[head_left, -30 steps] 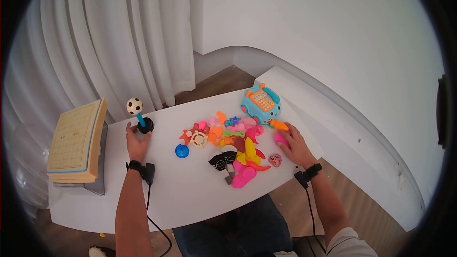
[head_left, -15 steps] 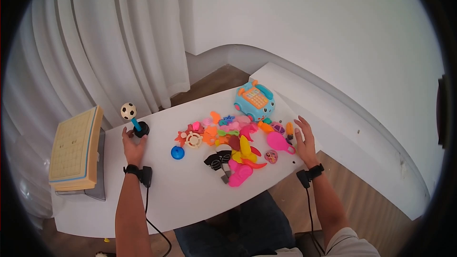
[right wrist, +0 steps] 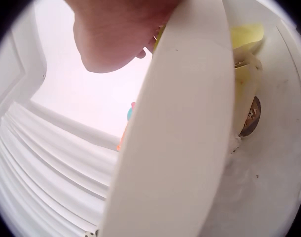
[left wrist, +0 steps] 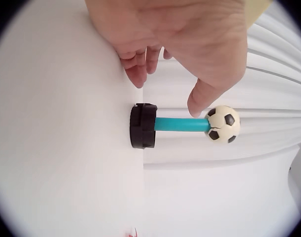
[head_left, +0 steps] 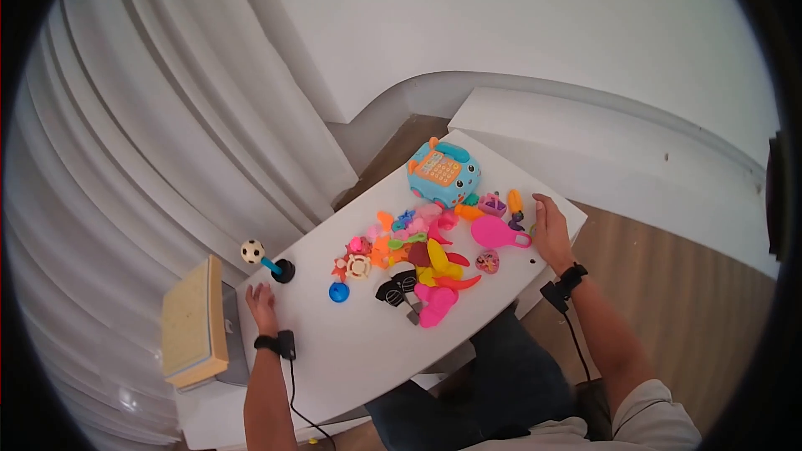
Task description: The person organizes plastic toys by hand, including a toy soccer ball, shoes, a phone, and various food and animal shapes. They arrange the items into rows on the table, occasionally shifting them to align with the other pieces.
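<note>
My left hand [head_left: 262, 307] rests by the white table's left side with its fingers loosely spread. Just beyond its fingertips stands a toy soccer ball [left wrist: 223, 124] on a turquoise stick [left wrist: 182, 124] with a round black base [left wrist: 142, 125]; the left wrist view shows a gap between hand and stand. At the table's right end is my right hand [head_left: 551, 236], fingers extended and nothing in its grasp. A pink paddle-shaped toy [head_left: 493, 232] with a loop handle lies just left of it. In the right wrist view, the table edge [right wrist: 175, 118] covers part of that hand.
A blue toy telephone [head_left: 444, 174] sits at the back. Colourful toy pieces, including a yellow banana-like one [head_left: 438, 259], a cream ring [head_left: 358, 266] and a blue disc [head_left: 338, 291], crowd the middle. A board-topped box [head_left: 197, 321] stands at the left end.
My right hand has let go of the pink toy and moved right. My left hand has drawn back from the black base. The head view has turned, tilting the table in it.
</note>
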{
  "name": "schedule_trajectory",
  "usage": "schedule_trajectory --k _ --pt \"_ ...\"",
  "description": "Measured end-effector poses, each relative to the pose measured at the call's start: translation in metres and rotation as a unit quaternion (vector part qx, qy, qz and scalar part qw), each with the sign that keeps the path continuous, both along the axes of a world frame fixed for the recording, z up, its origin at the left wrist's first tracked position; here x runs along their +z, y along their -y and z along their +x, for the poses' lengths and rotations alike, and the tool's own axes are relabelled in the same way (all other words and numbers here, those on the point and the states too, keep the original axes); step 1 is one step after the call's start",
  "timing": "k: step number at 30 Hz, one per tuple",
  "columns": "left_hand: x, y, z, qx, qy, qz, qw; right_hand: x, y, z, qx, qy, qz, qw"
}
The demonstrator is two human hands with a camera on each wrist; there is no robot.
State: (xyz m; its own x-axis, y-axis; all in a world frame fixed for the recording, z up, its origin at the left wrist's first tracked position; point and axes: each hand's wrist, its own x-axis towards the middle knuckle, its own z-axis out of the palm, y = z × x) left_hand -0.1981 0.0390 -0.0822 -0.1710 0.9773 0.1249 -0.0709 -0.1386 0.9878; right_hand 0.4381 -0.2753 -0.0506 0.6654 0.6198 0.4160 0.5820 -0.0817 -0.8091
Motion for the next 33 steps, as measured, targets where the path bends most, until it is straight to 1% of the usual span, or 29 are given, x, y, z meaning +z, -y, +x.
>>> schedule_trajectory --k 1,2,4,5,6,8,9,10,12,14,16,17,18,19,20,21,22,24,26,30,32,33 --pt "0.008 0.017 0.004 0.025 -0.015 0.007 1.0 0.003 0.001 0.001 -0.002 -0.01 0.005 1.0" --pt "0.018 0.032 0.009 0.025 -0.025 0.009 0.999 0.005 0.003 0.002 -0.003 -0.035 0.014 0.999" --pt "0.036 0.075 0.014 0.059 -0.105 0.055 0.991 0.003 0.003 0.0 0.005 -0.073 0.018 0.997" --pt "0.052 0.098 0.028 0.047 -0.104 0.065 0.991 0.0 0.001 0.0 -0.01 -0.043 0.023 0.999" --pt "0.06 0.115 0.037 0.057 -0.113 0.061 0.99 -0.002 -0.001 0.001 -0.023 -0.012 0.029 0.999" --pt "0.071 0.145 0.054 -0.098 -0.186 0.128 0.969 -0.002 -0.002 -0.002 -0.013 -0.005 0.024 1.0" --pt "0.08 0.16 0.071 -0.143 -0.216 0.119 0.958 -0.002 -0.002 -0.003 -0.017 0.011 0.021 1.0" --pt "0.09 0.177 0.091 -0.189 -0.244 0.11 0.945 -0.002 -0.002 -0.003 -0.021 0.028 0.018 0.999" --pt "0.116 0.208 0.136 -0.247 -0.363 0.084 0.895 0.0 -0.001 -0.002 -0.007 0.027 0.012 1.0" --pt "0.119 0.22 0.177 -0.234 -0.394 0.102 0.883 0.001 -0.001 -0.002 -0.008 0.037 0.009 0.999" --pt "0.121 0.223 0.214 -0.206 -0.454 0.149 0.854 0.0 -0.002 -0.002 -0.006 0.036 0.009 0.999" --pt "0.119 0.22 0.232 -0.206 -0.454 0.15 0.854 -0.001 -0.002 -0.002 -0.01 0.035 0.005 0.999" --pt "0.115 0.214 0.248 -0.184 -0.509 0.247 0.804 -0.001 -0.001 -0.002 -0.015 0.034 0.001 0.999" --pt "0.11 0.211 0.26 -0.158 -0.556 0.34 0.742 -0.001 -0.002 -0.001 -0.016 0.037 0.0 0.999" --pt "0.104 0.212 0.268 -0.159 -0.555 0.341 0.742 -0.003 -0.002 -0.001 -0.016 0.038 0.003 0.999" --pt "0.1 0.212 0.275 -0.187 -0.579 0.317 0.727 -0.003 -0.002 -0.001 -0.016 0.039 0.005 0.999" --pt "0.095 0.211 0.28 -0.214 -0.602 0.293 0.711 -0.002 -0.002 -0.001 -0.016 0.04 0.005 0.999" --pt "0.087 0.211 0.278 -0.219 -0.597 0.285 0.717 0.0 -0.002 -0.003 -0.018 0.032 0.002 0.999" --pt "0.086 0.212 0.268 -0.218 -0.584 0.274 0.733 0.001 -0.001 -0.002 -0.02 0.037 0.005 0.999" --pt "0.084 0.219 0.237 -0.218 -0.588 0.267 0.732 -0.001 -0.001 -0.003 -0.023 0.047 0.009 0.999" --pt "0.089 0.227 0.227 -0.214 -0.598 0.285 0.718 -0.003 -0.002 -0.003 -0.018 0.041 0.01 0.999" --pt "0.095 0.231 0.223 -0.189 -0.618 0.306 0.699 -0.004 -0.002 -0.003 -0.02 0.037 0.008 0.999"
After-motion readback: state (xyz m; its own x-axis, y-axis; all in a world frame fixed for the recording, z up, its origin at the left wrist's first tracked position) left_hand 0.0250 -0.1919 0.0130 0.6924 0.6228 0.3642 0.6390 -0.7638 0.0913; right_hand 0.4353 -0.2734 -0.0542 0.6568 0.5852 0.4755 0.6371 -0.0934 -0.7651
